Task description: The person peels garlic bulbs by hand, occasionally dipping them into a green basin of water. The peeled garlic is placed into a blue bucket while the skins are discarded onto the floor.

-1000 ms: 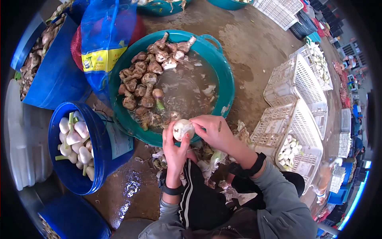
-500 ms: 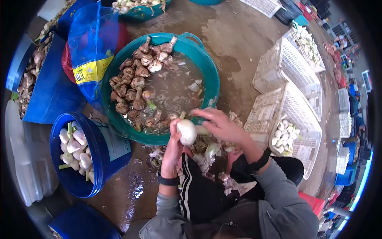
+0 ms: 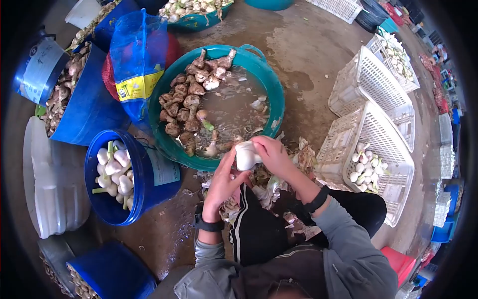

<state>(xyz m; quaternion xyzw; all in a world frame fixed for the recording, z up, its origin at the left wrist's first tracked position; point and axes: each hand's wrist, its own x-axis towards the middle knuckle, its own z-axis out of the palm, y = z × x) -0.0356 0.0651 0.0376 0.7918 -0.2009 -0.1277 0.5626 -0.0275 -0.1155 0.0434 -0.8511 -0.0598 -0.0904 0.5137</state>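
Observation:
A white, peeled-looking garlic bulb (image 3: 246,157) is held between my two hands, above the near rim of a green tub (image 3: 278,102). My left hand (image 3: 224,182) grips it from the left, thumb beneath and fingers along its side. From the right, the fingers of my right hand (image 3: 275,156) close on the bulb near its short stem; their tips are partly hidden. Inside the tub, brown, dirt-covered garlic bulbs (image 3: 192,102) are heaped at the left, beside murky water (image 3: 231,112) with floating skin scraps.
At the left stands a blue bucket (image 3: 141,199) of clean white garlic. Behind it are a blue mesh bag (image 3: 132,50) and a tilted blue barrel (image 3: 89,112) of dirty bulbs. White crates (image 3: 376,119) line the right, one holding garlic. Peeled skins (image 3: 269,192) litter the floor between my legs.
The garlic bulb has turned in my left hand, its stem now toward the right. My right hand, earlier apart with fingers extended, has come onto the bulb. The view has shifted slightly.

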